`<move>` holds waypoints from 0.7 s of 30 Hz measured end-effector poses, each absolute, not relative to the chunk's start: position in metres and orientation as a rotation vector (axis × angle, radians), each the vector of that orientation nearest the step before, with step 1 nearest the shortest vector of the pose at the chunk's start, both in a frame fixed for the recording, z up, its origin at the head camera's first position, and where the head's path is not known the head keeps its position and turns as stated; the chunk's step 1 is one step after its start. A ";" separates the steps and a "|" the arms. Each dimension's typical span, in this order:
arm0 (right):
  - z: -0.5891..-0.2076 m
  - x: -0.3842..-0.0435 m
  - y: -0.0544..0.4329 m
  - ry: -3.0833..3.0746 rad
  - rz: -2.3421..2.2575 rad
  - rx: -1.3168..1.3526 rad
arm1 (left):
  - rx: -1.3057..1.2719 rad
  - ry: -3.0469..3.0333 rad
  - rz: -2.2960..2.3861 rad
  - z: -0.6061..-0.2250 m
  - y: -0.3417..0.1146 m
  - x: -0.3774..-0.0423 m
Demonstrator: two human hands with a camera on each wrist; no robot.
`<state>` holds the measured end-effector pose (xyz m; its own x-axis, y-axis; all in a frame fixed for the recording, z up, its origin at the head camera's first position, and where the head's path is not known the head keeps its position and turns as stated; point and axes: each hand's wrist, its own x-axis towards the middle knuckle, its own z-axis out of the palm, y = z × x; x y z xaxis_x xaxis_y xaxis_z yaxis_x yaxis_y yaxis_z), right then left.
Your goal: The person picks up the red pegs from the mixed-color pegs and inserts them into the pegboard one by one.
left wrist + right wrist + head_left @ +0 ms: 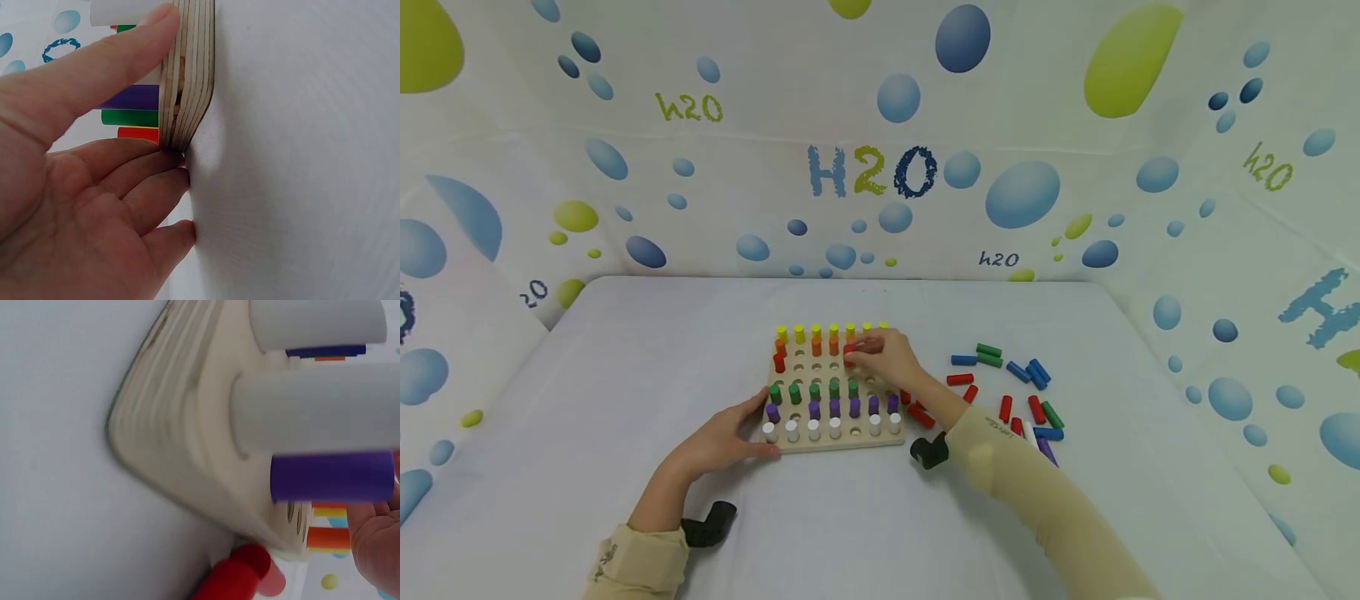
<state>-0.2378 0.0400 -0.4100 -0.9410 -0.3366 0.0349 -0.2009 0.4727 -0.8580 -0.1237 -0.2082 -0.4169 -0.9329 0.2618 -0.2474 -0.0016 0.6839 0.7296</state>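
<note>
A wooden pegboard [841,445] lies on the table with coloured pegs standing in rows. At its front left corner my left hand [718,437] holds it, thumb along the front edge and fingers on the left side. In the left wrist view the thumb presses the layered edge and the fingertips reach down to the cloth. Over the middle of the board, my right hand [887,358] pinches a red peg [849,354] upright between thumb and fingers, in line with the row of another red peg [779,363]. The peg's lower end is partly hidden.
Yellow pegs [799,335] fill the back row. Orange, green, purple and white pegs [813,430] stand in other rows, with some bare holes between. Right of the board lie several loose red, blue [1018,372], green and other pegs, some next to my right forearm.
</note>
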 end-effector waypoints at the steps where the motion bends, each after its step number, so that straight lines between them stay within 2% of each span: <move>1: -0.410 -0.238 0.038 2.572 -1.466 -0.462 | 0.203 2.563 1.111 -0.416 -0.208 -0.124; 9: -0.411 -0.239 0.020 2.546 -1.498 -0.541 | 0.200 2.560 1.100 -0.413 -0.207 -0.124; 21: -0.412 -0.240 -0.005 2.540 -1.464 -0.505 | 0.196 2.548 1.114 -0.413 -0.208 -0.125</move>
